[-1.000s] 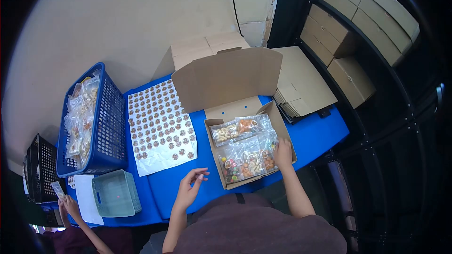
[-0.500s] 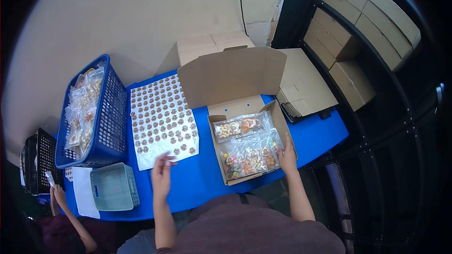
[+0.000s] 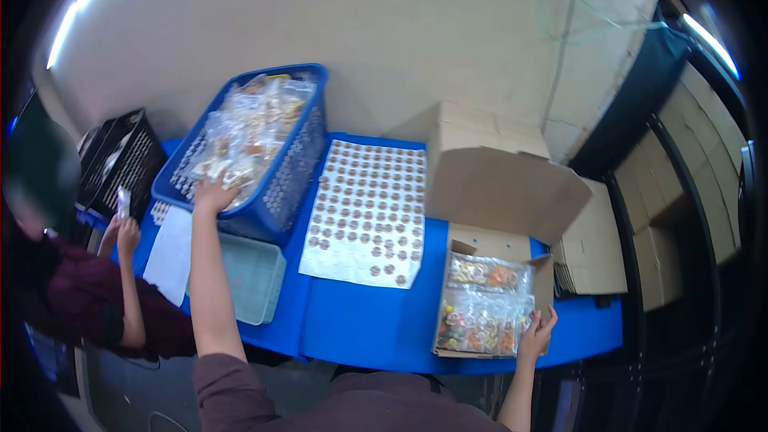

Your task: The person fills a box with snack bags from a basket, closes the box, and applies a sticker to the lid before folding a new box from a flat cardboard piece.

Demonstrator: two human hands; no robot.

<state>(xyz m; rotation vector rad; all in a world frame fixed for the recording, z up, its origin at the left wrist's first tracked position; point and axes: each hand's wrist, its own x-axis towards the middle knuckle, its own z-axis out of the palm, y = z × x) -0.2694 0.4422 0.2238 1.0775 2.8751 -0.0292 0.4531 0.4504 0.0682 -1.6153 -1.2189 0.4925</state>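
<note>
My left hand (image 3: 214, 194) reaches into the front of a tall blue plastic basket (image 3: 298, 168), its fingers spread on clear packets of snacks (image 3: 254, 128) heaped inside. Whether it pinches a packet is hard to see. My right hand (image 3: 536, 334) is at the right side of an open cardboard box (image 3: 439, 332), thumb and fingers around the side wall. In the box lie clear packets of nuts and colourful snacks (image 3: 484, 324), with another such packet (image 3: 490, 274) behind them. The box lid stands raised at the back.
A white sheet of round stickers (image 3: 340, 268) lies between basket and box on the blue tablecloth (image 3: 360, 316). A pale green tray (image 3: 276, 292) sits before the basket. Flat cardboard (image 3: 596, 248) is stacked right. At left, another person's hands (image 3: 122, 232) hold a small packet near a black crate (image 3: 136, 164).
My left hand has moved left from beside the sticker sheet into the blue basket. The view has turned left. My right hand stays at the box's right side, its fingers now more curled.
</note>
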